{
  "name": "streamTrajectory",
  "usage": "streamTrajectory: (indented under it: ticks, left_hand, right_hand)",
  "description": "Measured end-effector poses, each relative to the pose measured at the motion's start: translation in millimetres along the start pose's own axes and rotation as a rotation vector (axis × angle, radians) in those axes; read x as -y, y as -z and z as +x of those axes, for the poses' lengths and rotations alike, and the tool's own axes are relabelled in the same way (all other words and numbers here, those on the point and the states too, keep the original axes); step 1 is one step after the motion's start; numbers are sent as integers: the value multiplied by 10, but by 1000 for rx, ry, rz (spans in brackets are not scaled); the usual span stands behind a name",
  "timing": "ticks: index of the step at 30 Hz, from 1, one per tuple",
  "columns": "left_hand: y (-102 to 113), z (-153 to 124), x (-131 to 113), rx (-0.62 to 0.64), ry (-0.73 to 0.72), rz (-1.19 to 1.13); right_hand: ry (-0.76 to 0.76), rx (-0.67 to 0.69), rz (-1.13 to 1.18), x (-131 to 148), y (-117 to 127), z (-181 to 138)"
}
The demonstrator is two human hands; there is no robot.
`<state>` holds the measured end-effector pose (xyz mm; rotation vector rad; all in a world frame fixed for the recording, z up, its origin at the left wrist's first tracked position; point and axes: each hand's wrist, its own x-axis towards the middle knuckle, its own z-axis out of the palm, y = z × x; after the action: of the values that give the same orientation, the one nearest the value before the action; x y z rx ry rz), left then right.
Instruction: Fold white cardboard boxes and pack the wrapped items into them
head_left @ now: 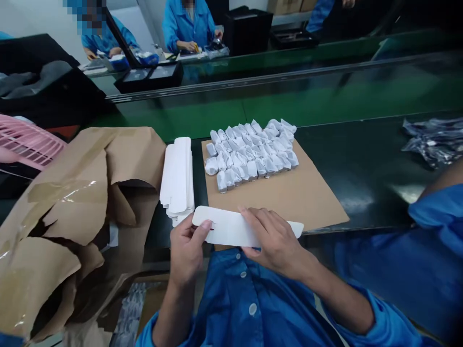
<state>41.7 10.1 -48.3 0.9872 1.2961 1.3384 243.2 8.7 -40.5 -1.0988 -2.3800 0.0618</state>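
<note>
Between my hands is a long white flat-folded paper box (227, 226) with rounded ends, level above the near edge of the bench. My left hand (188, 246) pinches its left end, thumb on top. My right hand (275, 241) grips the right part, fingers across the upper face, and covers some of it. Left of the cardboard sheet lies a stack of similar white flat boxes (178, 178). Several small white-wrapped pieces (249, 152) stand in close rows on the brown cardboard sheet (311, 193), beyond my hands.
A large torn cardboard carton (83, 193) stands at the left, near a pink fan guard (29, 142). Clear plastic bags (434, 140) lie on the dark bench at the right, near another person's sleeve (437, 212). Beyond the green divider (202, 115), other people in blue work.
</note>
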Motion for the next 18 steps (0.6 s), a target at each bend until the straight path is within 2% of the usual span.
streamTrajectory:
  ticks: [3, 6, 12, 16, 18]
  left_hand:
    - [270, 50, -124, 231, 91, 103]
    - [345, 81, -261, 409, 64, 263]
    - [194, 160, -401, 518, 48, 459]
    - [212, 225, -395, 591, 58, 418]
    - [206, 236, -369, 582, 49, 401]
  right_hand:
    - [58, 88, 160, -163, 117, -79]
    - [82, 149, 269, -251, 157, -87]
    - [178, 198, 164, -333, 159, -58]
    - [183, 216, 198, -388, 219, -43]
    - [188, 220, 223, -401, 238, -35]
